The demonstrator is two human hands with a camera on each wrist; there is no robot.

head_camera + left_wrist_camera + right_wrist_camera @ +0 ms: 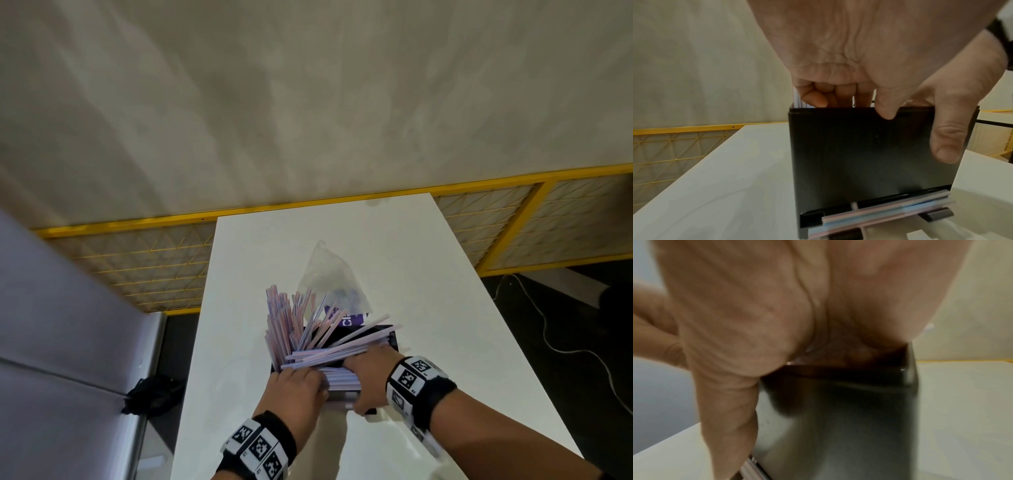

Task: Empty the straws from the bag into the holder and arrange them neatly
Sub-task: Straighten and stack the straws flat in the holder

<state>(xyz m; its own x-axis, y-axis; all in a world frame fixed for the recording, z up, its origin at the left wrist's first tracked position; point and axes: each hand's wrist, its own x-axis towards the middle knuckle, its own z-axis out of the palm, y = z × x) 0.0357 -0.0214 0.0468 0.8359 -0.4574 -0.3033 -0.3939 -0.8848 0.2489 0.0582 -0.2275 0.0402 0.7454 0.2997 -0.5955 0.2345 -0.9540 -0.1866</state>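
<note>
A black box-shaped holder (394,337) stands in the middle of the white table (445,301). Pink, blue and white straws (284,322) stick up and fan out of its top in disorder; several lie slanted to the right. My left hand (298,387) curls its fingers (813,97) into the holder (869,154) onto the straws, thumb on the front wall. My right hand (370,373) grips the holder (859,418), fingers over the rim and thumb (947,142) down its front. More straws (879,209) lie in the bottom slot. The clear bag (325,274) lies behind.
A purple label (352,318) lies at the bag's near end. A yellow mesh fence (496,219) runs behind the table. A grey panel (51,342) and a black object (150,394) are at the left, and a white cable (548,325) on the dark floor at the right.
</note>
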